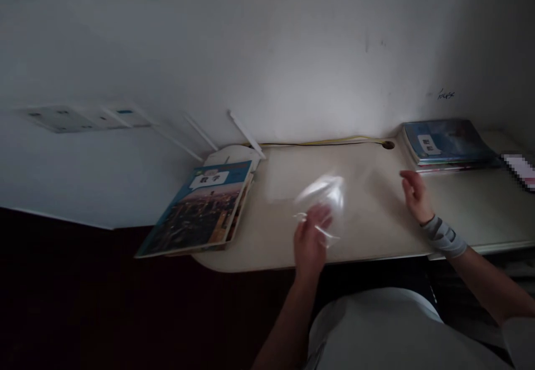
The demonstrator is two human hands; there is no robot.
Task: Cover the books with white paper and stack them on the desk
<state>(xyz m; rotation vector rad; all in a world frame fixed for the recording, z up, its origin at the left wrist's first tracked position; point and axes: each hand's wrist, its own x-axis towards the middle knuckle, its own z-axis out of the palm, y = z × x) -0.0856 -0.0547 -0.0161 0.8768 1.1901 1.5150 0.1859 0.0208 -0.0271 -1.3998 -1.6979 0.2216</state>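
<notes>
My left hand (311,239) is over the front middle of the pale desk (376,230), its fingers closed on a clear plastic sheet or bag (328,191) that is blurred by motion. My right hand (416,194) hovers over the desk to the right, fingers loosely curled and apart, with nothing in it. A grey band is wrapped around that wrist (443,235).
A stack of books with a blue city cover (200,208) lies at the desk's left end, overhanging the edge. Another stack of books (445,142) sits at the back right by the wall. A cable hole (388,145) and a yellow cable (334,141) run along the back. The room is dim.
</notes>
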